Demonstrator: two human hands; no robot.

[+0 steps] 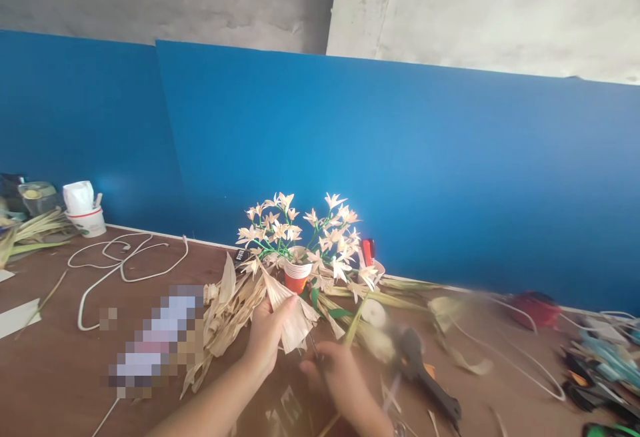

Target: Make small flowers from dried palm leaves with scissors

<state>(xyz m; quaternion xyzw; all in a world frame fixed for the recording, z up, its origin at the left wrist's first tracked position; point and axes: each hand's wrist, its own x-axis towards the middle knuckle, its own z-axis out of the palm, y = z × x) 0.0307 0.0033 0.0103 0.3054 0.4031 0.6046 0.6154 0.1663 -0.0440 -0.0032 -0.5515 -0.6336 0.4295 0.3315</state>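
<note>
My left hand point(266, 337) is closed on a dried pale husk leaf point(289, 317), holding it up over the brown table point(55, 370). Just to its right, my right hand point(336, 374) is closed around a thin dark tool that I cannot make out, its tip near the leaf's lower edge. Behind the hands stands an orange paper cup point(297, 276) with a bunch of cream handmade flowers point(300, 230) on green stems. A pile of dried husk leaves point(225, 320) lies left of my left hand.
A black glue gun point(425, 374) lies right of my right hand. A white cable point(115, 267) loops across the left of the table. A white cup point(85, 214) and green leaves sit far left. Tools and a red object point(535, 308) crowd the right edge. A blue board backs the table.
</note>
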